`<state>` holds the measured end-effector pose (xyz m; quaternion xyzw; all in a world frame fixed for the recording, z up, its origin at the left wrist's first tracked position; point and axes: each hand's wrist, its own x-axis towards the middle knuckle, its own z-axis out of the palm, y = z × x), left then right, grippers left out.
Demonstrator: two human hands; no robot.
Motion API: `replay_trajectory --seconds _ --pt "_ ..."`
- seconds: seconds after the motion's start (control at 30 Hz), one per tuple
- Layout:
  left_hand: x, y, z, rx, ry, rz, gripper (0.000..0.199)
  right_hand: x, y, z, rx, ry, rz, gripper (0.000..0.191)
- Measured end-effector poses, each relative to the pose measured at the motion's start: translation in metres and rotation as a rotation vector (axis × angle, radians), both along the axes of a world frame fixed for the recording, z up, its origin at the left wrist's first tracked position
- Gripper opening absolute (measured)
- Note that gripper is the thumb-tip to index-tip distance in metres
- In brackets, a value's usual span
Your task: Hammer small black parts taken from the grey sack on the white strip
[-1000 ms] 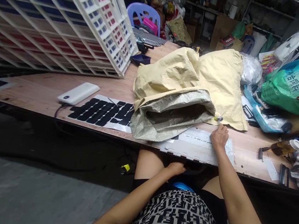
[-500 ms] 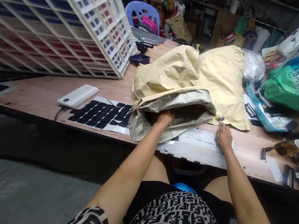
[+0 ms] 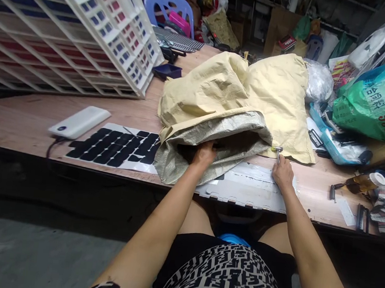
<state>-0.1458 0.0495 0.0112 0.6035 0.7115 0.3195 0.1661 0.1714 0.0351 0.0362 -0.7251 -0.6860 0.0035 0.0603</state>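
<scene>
A cream woven sack [image 3: 205, 86] lies on the wooden table with its grey-lined mouth turned towards me. My left hand [image 3: 205, 153] reaches into that mouth; its fingers are mostly hidden in the shade inside, so what they hold does not show. To the right, my right hand [image 3: 283, 173] is closed round the metal handle of a small hammer [image 3: 277, 149] with a yellow end on its head. The hammer's head is at the lower edge of a second cream sack [image 3: 276, 98]. Below the sacks lies a pale flat board [image 3: 246, 188] along the table's front edge.
On the left are a white plastic crate [image 3: 132, 60], a white power bank [image 3: 79, 122] and a sheet of black pieces [image 3: 106, 146]. To the right stand a green plastic bag [image 3: 379, 99], a blue tray [image 3: 336, 147] and a brown bottle [image 3: 363, 182].
The whole view has shifted slightly, so things sit further left in the picture. Both hands keep nearly the same places, the left in the sack and the right on the hammer.
</scene>
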Motion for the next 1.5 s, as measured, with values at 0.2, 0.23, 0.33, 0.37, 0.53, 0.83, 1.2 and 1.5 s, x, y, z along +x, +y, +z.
replay_trajectory --seconds 0.2,0.23,0.33,0.37,0.53,0.83,1.2,1.5 --pt "0.037 -0.037 0.013 0.172 0.022 -0.166 0.018 -0.001 -0.001 0.001 0.003 0.01 -0.002 0.045" --pt "0.044 -0.042 0.017 0.228 0.0 -0.195 0.018 -0.001 -0.001 0.001 0.005 0.012 -0.001 0.045" --pt "0.067 -0.058 0.024 0.366 -0.102 -0.301 0.019 -0.001 -0.001 0.0 0.015 0.014 0.003 0.044" --pt "0.075 -0.063 0.023 0.384 -0.138 -0.358 0.019 -0.001 0.0 0.0 0.017 0.015 0.003 0.043" --pt "0.105 -0.078 -0.007 0.294 -0.213 -0.585 0.017 0.001 -0.001 -0.001 0.014 0.03 -0.002 0.045" --pt "0.103 -0.071 -0.018 0.141 -0.178 -0.565 0.026 0.004 0.001 -0.002 0.06 0.092 -0.03 0.029" --pt "0.105 -0.069 -0.014 0.107 -0.241 -0.543 0.019 0.002 -0.113 0.022 0.3 0.646 0.16 0.035" --pt "0.106 -0.07 -0.012 0.084 -0.203 -0.527 0.018 -0.017 -0.153 0.002 0.306 0.582 0.315 0.033"
